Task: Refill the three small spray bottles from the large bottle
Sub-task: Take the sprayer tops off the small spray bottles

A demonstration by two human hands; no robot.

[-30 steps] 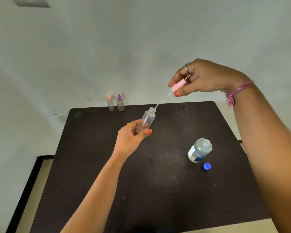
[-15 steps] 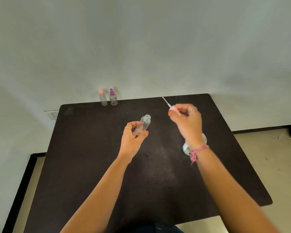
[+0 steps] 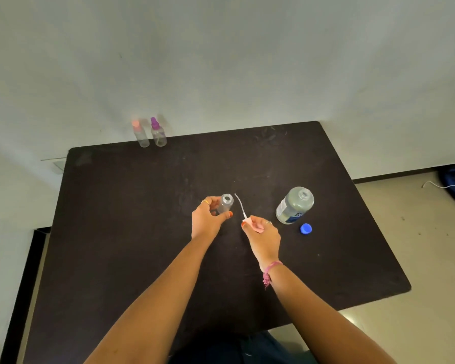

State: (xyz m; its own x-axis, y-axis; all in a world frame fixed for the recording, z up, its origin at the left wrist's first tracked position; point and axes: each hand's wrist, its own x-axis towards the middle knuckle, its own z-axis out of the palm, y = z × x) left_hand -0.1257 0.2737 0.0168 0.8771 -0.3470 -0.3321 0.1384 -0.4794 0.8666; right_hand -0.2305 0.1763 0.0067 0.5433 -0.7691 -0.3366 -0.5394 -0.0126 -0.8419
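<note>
Set the pink sprayer head (image 3: 252, 225), pinched in your right hand (image 3: 263, 236), down just left of the large bottle (image 3: 294, 204) (uncapped, upright). Keep your left hand (image 3: 207, 219) gripping the open small bottle (image 3: 226, 204) steady. Count: three small bottles, two capped ones (image 3: 150, 132) at the counter's (image 3: 116, 232) far edge; one large bottle; one blue cap (image 3: 306, 228).

A small bottle (image 3: 226, 203) of clear, slightly frosted plastic sits in the left hand (image 3: 208, 218). The right hand (image 3: 263, 233) pinches a pale pink plastic spray head (image 3: 253, 225) with a thin translucent tube. Right of that hand stands a large clear plastic bottle (image 3: 294, 204) with a glossy paper label, and beside it a smooth blue plastic cap (image 3: 305, 228). The table (image 3: 116, 232) beneath both hands is dark, matt and scuffed (dusty-looking smears).
</note>
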